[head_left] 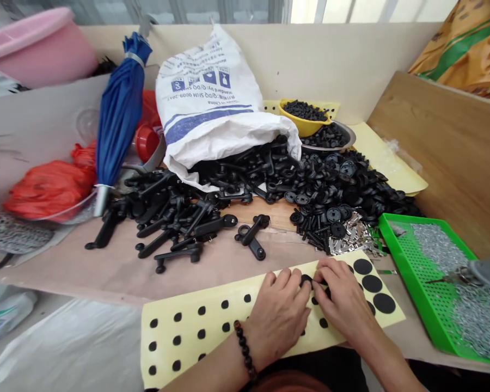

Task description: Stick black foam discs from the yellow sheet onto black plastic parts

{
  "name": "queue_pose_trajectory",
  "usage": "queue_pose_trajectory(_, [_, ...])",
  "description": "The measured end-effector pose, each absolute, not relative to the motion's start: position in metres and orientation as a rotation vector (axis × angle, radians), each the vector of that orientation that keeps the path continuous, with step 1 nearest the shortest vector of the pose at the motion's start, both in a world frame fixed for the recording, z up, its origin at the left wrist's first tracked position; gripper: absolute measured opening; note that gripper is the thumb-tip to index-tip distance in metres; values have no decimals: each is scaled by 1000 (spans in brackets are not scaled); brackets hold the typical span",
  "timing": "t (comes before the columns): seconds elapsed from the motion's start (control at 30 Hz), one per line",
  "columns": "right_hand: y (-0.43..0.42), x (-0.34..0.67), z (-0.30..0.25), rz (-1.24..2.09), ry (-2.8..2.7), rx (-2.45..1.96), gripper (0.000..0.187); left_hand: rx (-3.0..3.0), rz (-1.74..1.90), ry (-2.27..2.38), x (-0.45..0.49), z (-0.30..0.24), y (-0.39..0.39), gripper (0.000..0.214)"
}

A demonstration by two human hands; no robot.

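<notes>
At the pinkish-brown table's (102, 272) near edge, our left hand (280, 313) and right hand (343, 302) pinch a flat, round black disc (306, 279); right, a green perforated plastic tray (418, 291) holds small silver metal pieces (479, 321).

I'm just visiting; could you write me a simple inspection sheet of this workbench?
Surface: brown-covered table bearing black lever parts and a green tray.
Job's things: yellow sheet with small black spots and larger black discs.
Clutter: blue umbrella, red bag, pink basin at the left.
Grip: left hand and right hand close together over the sheet, fingertips near a dark piece.
Cables: nothing seen.
Surroundings: pale panel behind, wooden board at the right.
</notes>
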State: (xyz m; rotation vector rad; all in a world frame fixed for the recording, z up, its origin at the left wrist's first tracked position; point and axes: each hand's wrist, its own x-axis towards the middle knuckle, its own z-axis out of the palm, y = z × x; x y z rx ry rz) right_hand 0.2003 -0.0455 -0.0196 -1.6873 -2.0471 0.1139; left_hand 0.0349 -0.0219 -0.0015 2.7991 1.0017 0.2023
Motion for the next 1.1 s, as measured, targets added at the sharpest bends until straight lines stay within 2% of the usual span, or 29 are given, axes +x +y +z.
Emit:
queue_pose_trajectory(0.3, [-51, 198, -17, 387, -1976, -1563, 16, 2736, 249, 954, 27, -3, -25, 25])
queue_pose_trajectory(0.43, [-53, 200, -12, 448, -2000, -1562, 16, 2605, 515, 832, 6, 9, -19, 22])
queue_pose_trajectory(0.57, [-57, 205, -7, 485, -2009, -1565, 15, 2583, 820, 1101, -8, 26, 14, 24])
queue_pose_trajectory(0.63, [-58, 208, -8, 535, -2001, -1567, 14, 2618, 730, 1303, -7, 29, 39, 27])
queue_pose_trajectory(0.7, [-58, 211, -12, 600, -1973, -1564, 13, 2618, 490, 1462, -1, 29, 65, 28])
queue_pose_trajectory(0.8, [-58, 214, -17, 712, -1878, -1549, 12, 2566, 258, 1538, 9, 29, 94, 20])
queue_pose_trajectory(0.87, [-58, 217, -17, 794, -1729, -1546, 12, 2543, 262, 1503, 13, 33, 101, 22])
queue_pose_trajectory(0.97, [-60, 222, -10, 939, -1400, -1506, 16, 2470, 348, 1372, 13, 43, 91, 37])
queue_pose_trajectory(1.1, [-62, 227, 2, 1114, -1154, -1374, 22, 1786, 472, 1001, 16, 48, 56, 46])
